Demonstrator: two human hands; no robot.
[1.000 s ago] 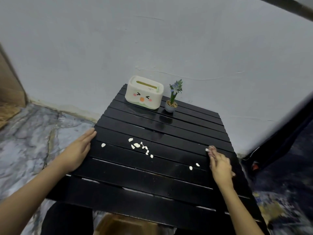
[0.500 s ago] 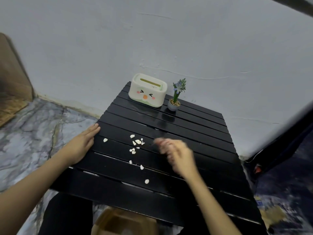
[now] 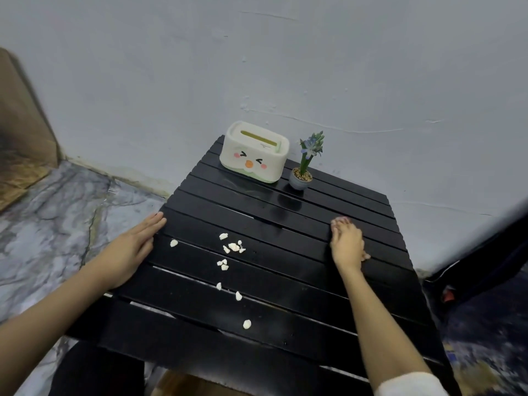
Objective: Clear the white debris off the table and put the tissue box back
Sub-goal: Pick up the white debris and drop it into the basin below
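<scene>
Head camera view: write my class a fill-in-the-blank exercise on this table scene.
1. The tissue box stands at the table's ____ edge, by the wall.
2. The potted plant stands to the box's ____.
3. The white debris lies between the two ____.
Missing words: far; right; hands

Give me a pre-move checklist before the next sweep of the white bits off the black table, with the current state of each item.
1. Debris left to clear: not ok. White debris lies scattered mid-table, with one stray piece nearer the front edge.
2. Right hand placed to sweep: ok, resting on the slats at the right side, clear of the bits.
3. Left hand at the left edge to catch: ok, flat against the table.
4. Tissue box and potted plant out of the sweep path: ok, both at the far edge.
5. Bits lost in the slat gaps: cannot tell.
</scene>
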